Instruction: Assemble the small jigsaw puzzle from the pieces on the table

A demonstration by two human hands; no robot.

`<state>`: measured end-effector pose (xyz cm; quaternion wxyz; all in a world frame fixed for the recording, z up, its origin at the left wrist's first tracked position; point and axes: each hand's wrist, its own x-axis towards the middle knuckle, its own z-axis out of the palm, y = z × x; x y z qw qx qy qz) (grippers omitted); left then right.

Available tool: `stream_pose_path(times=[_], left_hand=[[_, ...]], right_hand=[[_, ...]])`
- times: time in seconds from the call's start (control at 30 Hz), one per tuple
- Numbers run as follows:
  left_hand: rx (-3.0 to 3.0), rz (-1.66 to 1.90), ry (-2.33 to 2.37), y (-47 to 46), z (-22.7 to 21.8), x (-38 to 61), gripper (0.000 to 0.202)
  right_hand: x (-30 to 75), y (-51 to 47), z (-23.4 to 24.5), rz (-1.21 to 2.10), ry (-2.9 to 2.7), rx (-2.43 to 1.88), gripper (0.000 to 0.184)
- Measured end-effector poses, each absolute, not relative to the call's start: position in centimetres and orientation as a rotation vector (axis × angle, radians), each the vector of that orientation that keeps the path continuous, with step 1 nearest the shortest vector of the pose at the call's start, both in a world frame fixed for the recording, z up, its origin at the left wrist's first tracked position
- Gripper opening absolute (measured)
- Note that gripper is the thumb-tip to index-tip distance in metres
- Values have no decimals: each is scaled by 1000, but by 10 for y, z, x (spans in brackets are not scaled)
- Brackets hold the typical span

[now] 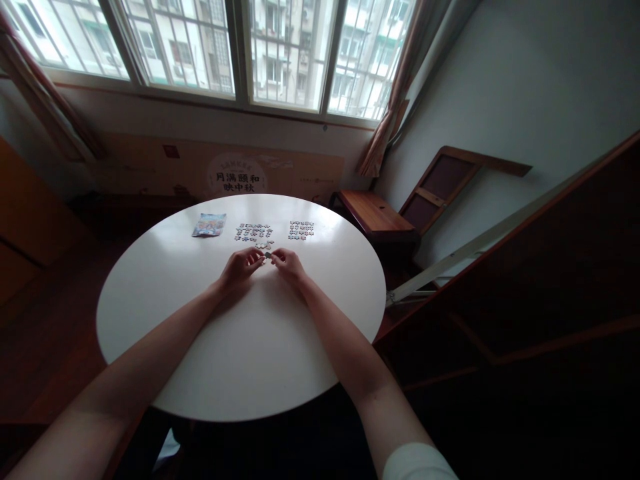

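Note:
Near the middle of the white table, my left hand (243, 265) and my right hand (289, 264) meet with fingertips pinched. Between them is a small dark puzzle piece (268, 255), its details too small to make out. Just beyond the fingers lie a few pale puzzle pieces (261, 246), partly hidden by the hands. Farther back, a loose group of puzzle pieces (253, 232) is spread in rough rows. To its right, more puzzle pieces (301, 231) form a neater block of rows. A colourful picture packet (209, 225) lies flat at the left.
The round white table (240, 360) has a curved edge all around. Behind it, a long cardboard box (300, 170) with printed characters stands under the barred window. A wooden stool (375, 212) is at the back right, and a dark wooden panel (540, 293) slants along the right.

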<state>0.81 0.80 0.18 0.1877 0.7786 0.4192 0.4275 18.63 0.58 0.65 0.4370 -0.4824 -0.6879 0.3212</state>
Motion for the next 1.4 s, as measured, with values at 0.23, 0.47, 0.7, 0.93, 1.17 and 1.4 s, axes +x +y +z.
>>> stream_pose_path(times=[0.23,0.47,0.7,0.93,1.17,1.4], left_hand=[[2367,1259,1196,3,6,7,30],[2576,1201,1163,0,9,10,24],[2712,1225,1137,-2,13,12,17],[2376,1354,1388,11,23,-6,21],[2317,1056,1662,32,50,-18,19],[2514,724,1832,57,53,8,18]], right_hand=[[186,7,5,804,-1750,-1202,12],[186,8,3,781,-1803,-1210,12],[186,11,1,803,-1774,-1192,13],[185,13,-3,829,-1729,-1236,19],[183,11,-2,809,-1751,-1260,18],[184,7,2,769,-1774,-1271,17]])
